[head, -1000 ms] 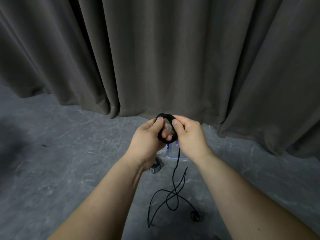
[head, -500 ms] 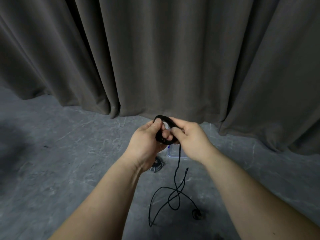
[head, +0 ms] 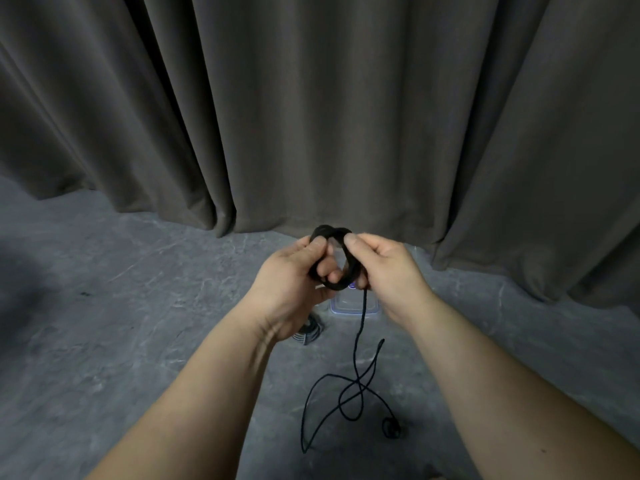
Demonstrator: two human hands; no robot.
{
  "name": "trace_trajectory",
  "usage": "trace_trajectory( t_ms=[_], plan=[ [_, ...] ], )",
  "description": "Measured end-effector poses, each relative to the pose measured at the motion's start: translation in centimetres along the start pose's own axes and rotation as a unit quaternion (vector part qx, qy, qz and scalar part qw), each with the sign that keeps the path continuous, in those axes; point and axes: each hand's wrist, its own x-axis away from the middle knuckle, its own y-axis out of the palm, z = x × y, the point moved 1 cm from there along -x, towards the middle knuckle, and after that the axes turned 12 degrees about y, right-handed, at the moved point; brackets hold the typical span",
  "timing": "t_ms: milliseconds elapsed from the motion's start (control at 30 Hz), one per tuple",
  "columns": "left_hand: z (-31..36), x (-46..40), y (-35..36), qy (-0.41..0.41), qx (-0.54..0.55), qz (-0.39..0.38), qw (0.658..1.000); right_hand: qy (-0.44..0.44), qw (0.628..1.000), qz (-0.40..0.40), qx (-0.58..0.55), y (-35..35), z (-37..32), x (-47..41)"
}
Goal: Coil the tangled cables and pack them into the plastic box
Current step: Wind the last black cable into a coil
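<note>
Both hands, the left hand [head: 289, 285] and the right hand [head: 388, 271], are curled round the small black cable coil [head: 337, 261] held above the floor-standing clear plastic box [head: 349, 304], and the knotted loose tail [head: 349, 393] on the grey floor [head: 121, 323] could be snagged and the loops pulled apart.

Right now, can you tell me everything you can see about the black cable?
The black cable is thin and looks braided or matte. Its upper part is wound into a small thick coil, held up in the air between both hands: the left hand grips one side, the right hand pinches the other. From the coil one strand hangs straight down to the grey floor, where the rest lies in loose crossing loops, ending in a small curled bit.
</note>
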Motion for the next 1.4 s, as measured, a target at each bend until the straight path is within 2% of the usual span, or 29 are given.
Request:
trace_trajectory(
  t_ms=[67,133,233,300,400,467,533,633,733,900,967,1133,1233,1400],
  plan=[
    [0.5,-0.4,-0.9,0.021,0.054,0.065,0.996,0.051,0.998,-0.024,-0.028,-0.8,-0.3,0.1],
    [1.2,-1.0,-2.4,0.044,0.106,0.14,0.983,0.088,0.995,-0.038,0.004,-1.6,-0.1,0.1],
    [2.0,-1.4,-4.8,0.063,0.148,0.22,0.962,0.099,0.986,0.013,0.131,-2.4,1.2,-0.4],
    [2.2,-1.3,-5.5,0.068,0.145,0.251,0.955,0.079,0.983,0.076,0.147,-2.6,1.8,-0.8],
    [1.9,-1.2,-5.0,0.086,0.073,0.257,0.96,-0.028,0.952,0.165,0.256,-2.2,1.3,-0.5],
    [1.4,-1.2,-4.4,0.1,0.003,0.25,0.963,-0.09,0.921,0.125,0.358,-0.9,0.1,0.5],
    [0.7,-1.2,-4.0,0.118,-0.091,0.229,0.962,-0.118,0.915,0.032,0.385,0.6,-1.1,1.4],
    [-0.1,-0.9,-3.5,0.114,-0.185,0.183,0.959,-0.08,0.941,-0.093,0.316,1.6,-2.7,2.1],
    [-0.6,-0.6,-2.8,0.087,-0.18,0.142,0.969,-0.062,0.958,-0.14,0.242,1.4,-3.0,1.9],
    [-0.9,-0.1,-2.0,0.046,-0.154,0.078,0.984,-0.095,0.987,-0.112,0.059,1.2,-3.3,1.9],
    [-1.1,-0.1,-1.7,0.034,-0.135,0.061,0.988,-0.098,0.991,-0.087,0.019,0.9,-3.3,1.8],
    [-1.4,-0.1,-1.3,0.019,-0.086,0.018,0.996,-0.091,0.996,0.006,-0.02,0.4,-2.7,1.2],
    [-1.2,0.1,-1.2,0.035,-0.107,-0.023,0.993,-0.098,0.993,0.055,-0.033,0.1,-2.6,0.9],
    [-1.1,-0.1,-1.3,0.064,-0.119,-0.019,0.991,-0.063,0.996,0.024,-0.053,0.0,-2.3,0.6]
  ],
)
